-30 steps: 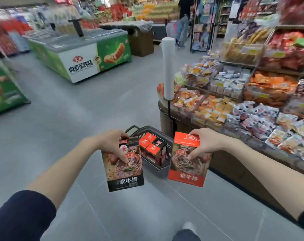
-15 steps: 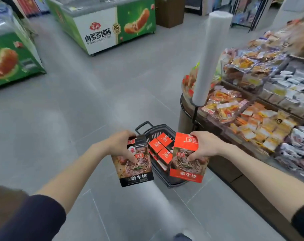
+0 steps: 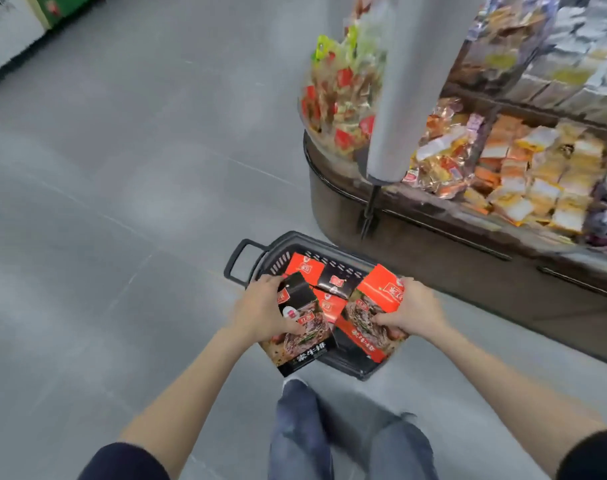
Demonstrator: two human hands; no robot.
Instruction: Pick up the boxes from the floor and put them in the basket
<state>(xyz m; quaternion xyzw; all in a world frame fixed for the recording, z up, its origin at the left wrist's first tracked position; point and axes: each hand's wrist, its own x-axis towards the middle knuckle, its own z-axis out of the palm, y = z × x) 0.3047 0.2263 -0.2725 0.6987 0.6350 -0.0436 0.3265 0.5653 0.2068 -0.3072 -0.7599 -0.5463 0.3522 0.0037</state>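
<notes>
A dark plastic basket (image 3: pixel 276 249) stands on the grey floor beside a snack stand, with several red and black boxes (image 3: pixel 336 282) upright inside it. My left hand (image 3: pixel 260 311) grips a black box (image 3: pixel 304 336) with a food picture, held over the basket's near left edge. My right hand (image 3: pixel 411 311) grips a red box (image 3: pixel 375 296) of the same kind, tilted over the basket's right side. Both boxes hang low over the basket, and I cannot tell whether they touch those inside.
A snack stand (image 3: pixel 468 258) piled with packets runs along the right, close to the basket. A roll of plastic bags (image 3: pixel 404 98) rises on a pole from its corner. My knees in jeans (image 3: pixel 302 424) are just behind the basket. Freezers (image 3: pixel 7 29) stand far left.
Both hands have lowered the two boxes from in front of me down onto the basket. My view has tipped downward and moved closer to the basket.
</notes>
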